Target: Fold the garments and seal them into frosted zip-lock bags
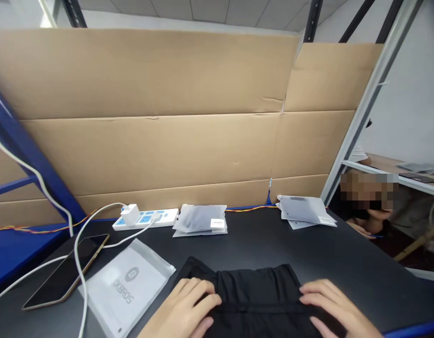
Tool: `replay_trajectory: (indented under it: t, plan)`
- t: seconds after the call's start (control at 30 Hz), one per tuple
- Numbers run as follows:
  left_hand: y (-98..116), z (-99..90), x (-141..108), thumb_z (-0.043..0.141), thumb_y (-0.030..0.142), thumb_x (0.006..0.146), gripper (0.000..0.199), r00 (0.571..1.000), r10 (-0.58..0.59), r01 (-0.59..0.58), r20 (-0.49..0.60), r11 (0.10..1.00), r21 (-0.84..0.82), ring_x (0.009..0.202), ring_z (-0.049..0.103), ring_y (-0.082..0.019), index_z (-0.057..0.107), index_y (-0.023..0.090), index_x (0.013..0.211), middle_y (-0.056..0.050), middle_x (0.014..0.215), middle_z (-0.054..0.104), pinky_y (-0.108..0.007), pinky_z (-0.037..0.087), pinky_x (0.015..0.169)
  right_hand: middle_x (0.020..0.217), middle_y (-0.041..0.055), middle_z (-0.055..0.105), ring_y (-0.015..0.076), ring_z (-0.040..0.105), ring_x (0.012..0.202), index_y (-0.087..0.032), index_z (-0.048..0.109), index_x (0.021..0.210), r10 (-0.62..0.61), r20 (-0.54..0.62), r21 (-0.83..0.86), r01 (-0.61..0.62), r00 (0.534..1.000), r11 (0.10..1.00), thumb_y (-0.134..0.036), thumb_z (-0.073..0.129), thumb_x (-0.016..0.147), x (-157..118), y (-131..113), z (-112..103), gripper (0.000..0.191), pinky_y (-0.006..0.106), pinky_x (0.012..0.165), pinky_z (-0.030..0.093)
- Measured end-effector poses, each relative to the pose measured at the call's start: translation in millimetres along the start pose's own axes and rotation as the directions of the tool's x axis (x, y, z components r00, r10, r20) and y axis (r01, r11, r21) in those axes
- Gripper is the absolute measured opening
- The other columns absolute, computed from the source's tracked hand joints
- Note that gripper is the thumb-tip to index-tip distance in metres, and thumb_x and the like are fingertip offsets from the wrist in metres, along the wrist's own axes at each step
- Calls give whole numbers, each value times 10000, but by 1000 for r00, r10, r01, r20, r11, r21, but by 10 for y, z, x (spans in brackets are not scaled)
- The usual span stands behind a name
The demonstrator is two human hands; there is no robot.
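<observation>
Both bare hands press flat on a black fabric garment (255,300) at the bottom centre of the frame, the work in hand being smoothing it on the black desk (259,244). The left hand (183,305) and right hand (338,305) lie open, their fingers (202,293) spread and pinching nothing. Lower left lie one translucent white printed plastic bag (125,286) and one black smartphone (65,272). Along the desk's far edge sit one white power strip (144,219) with one white charger (130,215), one grey packet pile (200,219), and one pale grey packet pile (304,211). A co-worker's hand (361,230) shows at right.
</observation>
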State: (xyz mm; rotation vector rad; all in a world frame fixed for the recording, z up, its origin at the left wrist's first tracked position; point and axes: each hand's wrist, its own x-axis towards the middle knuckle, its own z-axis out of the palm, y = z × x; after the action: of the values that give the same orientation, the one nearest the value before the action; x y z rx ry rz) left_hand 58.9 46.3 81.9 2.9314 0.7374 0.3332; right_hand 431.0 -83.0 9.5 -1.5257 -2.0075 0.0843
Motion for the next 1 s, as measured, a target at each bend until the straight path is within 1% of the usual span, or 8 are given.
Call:
replay_trajectory:
  t: [0.1,0.23,0.33,0.4,0.57,0.7,0.9,1.0]
  plan:
    - [48,101,241,740,202,781,255,989,-73,80,130,996,-45,932,611,-223,631,279,998,7,1067,672,-304,449,794,1045,61,687,216,662,990,-295,658,993,14,79,14,-16,997,1000,-254,601,907,120,-19,59,111,300,857,557]
    - [-15,139,357,704,133,756,159,961,-143,192,235,960,-202,861,584,-183,608,245,815,50,890,664,-278,402,772,874,34,678,186,651,838,-259,643,926,56,66,149,-65,996,987,-252,524,953,236,-5,75,122,275,760,528]
    - [-262,25,523,609,159,815,74,962,-142,226,231,891,-394,816,567,-161,605,231,798,46,842,643,-269,399,784,856,25,668,191,632,825,-256,656,927,147,82,224,-162,986,961,-322,501,968,586,100,-9,173,294,771,495]
    - [-502,-21,707,565,247,866,94,962,-152,253,228,813,-525,745,545,-158,606,212,789,27,796,621,-256,405,698,879,28,673,199,622,831,-249,666,955,188,109,290,-212,976,933,-388,501,960,957,254,-33,216,304,771,485]
    - [-1029,145,992,525,420,913,254,949,-289,301,122,727,-618,715,506,-168,624,187,897,5,770,577,-260,396,650,756,10,626,168,546,671,-209,668,886,196,176,358,-248,965,900,-450,538,903,1711,738,246,274,282,627,434]
    - [-1175,295,891,487,457,951,303,952,-273,297,136,724,-623,812,548,-176,659,208,969,-15,918,640,-265,427,737,801,13,605,164,515,686,-210,661,880,225,141,336,-260,964,905,-456,500,931,1748,896,438,299,291,648,404]
    - [-1265,320,847,456,433,987,307,943,-281,327,178,683,-653,863,569,-173,682,228,957,-9,967,649,-261,426,785,873,6,594,164,543,776,-223,648,833,113,285,333,-208,952,920,-374,624,884,1662,863,342,160,282,728,427]
    - [-1321,338,861,461,431,989,316,933,-310,344,182,625,-701,807,587,-163,683,217,917,-9,929,645,-258,443,767,802,-3,568,170,546,785,-212,606,740,128,299,306,-222,946,926,-345,609,901,1685,850,379,209,282,727,419]
